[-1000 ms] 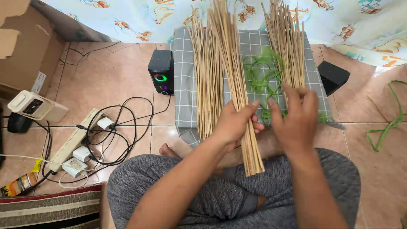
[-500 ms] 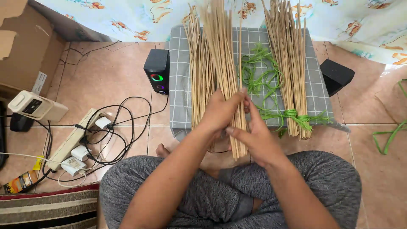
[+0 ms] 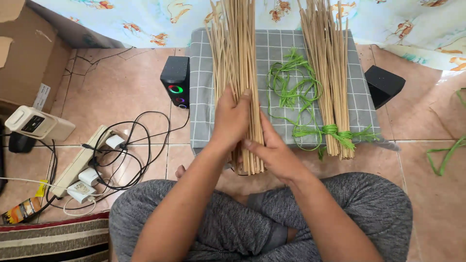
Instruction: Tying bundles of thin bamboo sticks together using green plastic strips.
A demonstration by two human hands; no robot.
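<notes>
Your left hand (image 3: 232,119) has its grip clamped over the loose bundle of thin bamboo sticks (image 3: 238,58), which lies lengthwise on the grey checked cushion (image 3: 203,87). Your right hand (image 3: 272,153) presses against the bundle's near end, apparently closed around it. A tied stick bundle (image 3: 330,77) lies apart, beside green twine (image 3: 291,87).

Stick bundle (image 3: 238,73): long, thin, pale tan sticks, loose and untied | pose: lengthwise, running away from the person, far ends fanning slightly | place: left part of grey checked cushion (image 3: 204,97), near ends overhanging its front edge.
</notes>
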